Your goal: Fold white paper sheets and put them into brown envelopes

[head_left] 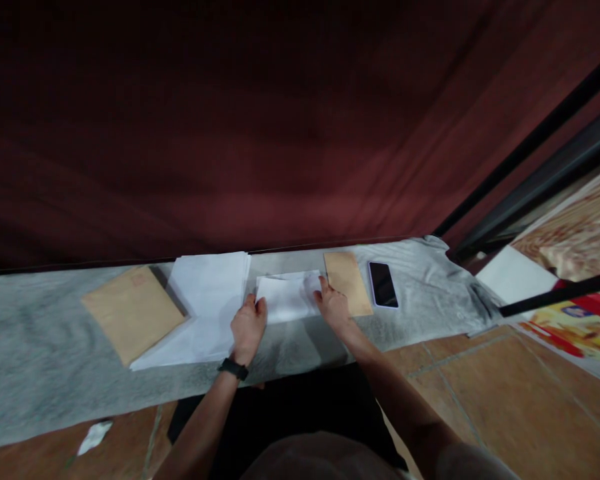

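A folded white sheet of paper [287,297] lies on the grey cloth [40,347] in front of me. My left hand [247,328] rests at its left edge, fingers bent and pressing down on the paper. My right hand [333,303] presses on its right edge, fingers curled over the corner. A black band sits on my left wrist. A stack of white sheets [205,300] lies just left of my left hand. A small brown envelope [350,280] lies right beside my right hand.
A larger brown envelope [130,310] lies at the left on the cloth. A dark phone [383,285] lies right of the small envelope. A dark red curtain hangs behind. Tiled floor, a paper scrap [95,437] and printed posters [575,320] lie around.
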A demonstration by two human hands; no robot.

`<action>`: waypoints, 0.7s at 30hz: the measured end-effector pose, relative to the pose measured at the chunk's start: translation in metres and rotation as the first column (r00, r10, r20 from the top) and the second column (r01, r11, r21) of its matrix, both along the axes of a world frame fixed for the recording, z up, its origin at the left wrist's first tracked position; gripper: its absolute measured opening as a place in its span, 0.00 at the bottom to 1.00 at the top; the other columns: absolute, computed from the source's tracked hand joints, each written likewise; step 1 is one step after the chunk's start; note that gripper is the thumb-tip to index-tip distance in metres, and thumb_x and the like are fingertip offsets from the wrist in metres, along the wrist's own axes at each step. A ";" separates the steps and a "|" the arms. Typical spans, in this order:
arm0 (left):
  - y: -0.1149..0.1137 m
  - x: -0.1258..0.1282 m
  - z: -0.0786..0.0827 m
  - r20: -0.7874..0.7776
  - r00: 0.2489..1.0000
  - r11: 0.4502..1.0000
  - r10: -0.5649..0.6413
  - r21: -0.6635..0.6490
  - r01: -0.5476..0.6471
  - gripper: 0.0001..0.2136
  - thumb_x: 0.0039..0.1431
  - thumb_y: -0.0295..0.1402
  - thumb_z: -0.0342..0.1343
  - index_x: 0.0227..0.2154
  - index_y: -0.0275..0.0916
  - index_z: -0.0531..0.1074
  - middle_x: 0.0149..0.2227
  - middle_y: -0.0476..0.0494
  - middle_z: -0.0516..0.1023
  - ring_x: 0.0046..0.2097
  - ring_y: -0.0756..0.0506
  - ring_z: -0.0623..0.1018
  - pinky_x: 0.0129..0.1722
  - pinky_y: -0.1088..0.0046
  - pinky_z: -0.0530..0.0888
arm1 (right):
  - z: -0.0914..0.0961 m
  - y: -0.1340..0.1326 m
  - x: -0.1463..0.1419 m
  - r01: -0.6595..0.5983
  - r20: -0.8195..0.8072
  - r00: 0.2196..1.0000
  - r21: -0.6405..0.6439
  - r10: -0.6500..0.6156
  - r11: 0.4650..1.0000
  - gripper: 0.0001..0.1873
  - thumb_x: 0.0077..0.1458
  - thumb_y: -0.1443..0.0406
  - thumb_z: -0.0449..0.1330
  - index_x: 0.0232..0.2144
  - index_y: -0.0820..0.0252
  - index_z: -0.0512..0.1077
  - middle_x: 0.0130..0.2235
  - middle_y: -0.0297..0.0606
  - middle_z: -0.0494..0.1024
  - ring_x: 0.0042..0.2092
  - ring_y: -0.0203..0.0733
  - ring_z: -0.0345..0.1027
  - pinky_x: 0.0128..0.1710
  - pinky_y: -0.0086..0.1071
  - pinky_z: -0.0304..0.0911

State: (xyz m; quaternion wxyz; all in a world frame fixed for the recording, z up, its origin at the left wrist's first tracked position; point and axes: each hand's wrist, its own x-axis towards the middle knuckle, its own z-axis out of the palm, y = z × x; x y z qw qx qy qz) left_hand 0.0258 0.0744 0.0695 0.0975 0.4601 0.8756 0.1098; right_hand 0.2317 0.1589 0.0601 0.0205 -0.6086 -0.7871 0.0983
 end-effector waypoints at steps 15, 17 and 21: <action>0.017 0.003 -0.005 -0.054 0.998 0.998 0.034 -0.056 -0.037 0.19 0.72 0.41 0.42 0.53 0.38 0.72 0.38 0.35 0.84 0.41 0.37 0.84 0.38 0.66 0.74 | -0.020 0.005 -0.013 -0.068 -0.101 0.990 0.250 0.096 0.966 0.23 0.68 0.65 0.51 0.63 0.64 0.66 0.58 0.54 0.74 0.56 0.53 0.69 0.56 0.44 0.65; 0.017 0.002 -0.007 -0.055 0.998 0.997 0.032 -0.062 -0.035 0.19 0.72 0.41 0.42 0.52 0.38 0.72 0.38 0.35 0.84 0.41 0.37 0.84 0.38 0.66 0.73 | -0.026 0.001 -0.020 -0.124 -0.159 0.971 0.296 0.177 0.947 0.24 0.69 0.62 0.51 0.64 0.64 0.65 0.63 0.53 0.70 0.62 0.53 0.64 0.61 0.44 0.61; 0.018 0.001 -0.008 -0.060 0.998 0.997 0.028 -0.067 -0.032 0.18 0.72 0.42 0.42 0.51 0.39 0.72 0.37 0.36 0.84 0.40 0.38 0.84 0.38 0.67 0.73 | -0.041 -0.006 -0.035 -0.174 -0.178 0.955 0.320 0.239 0.931 0.27 0.70 0.59 0.52 0.67 0.65 0.62 0.70 0.51 0.60 0.70 0.53 0.53 0.67 0.46 0.54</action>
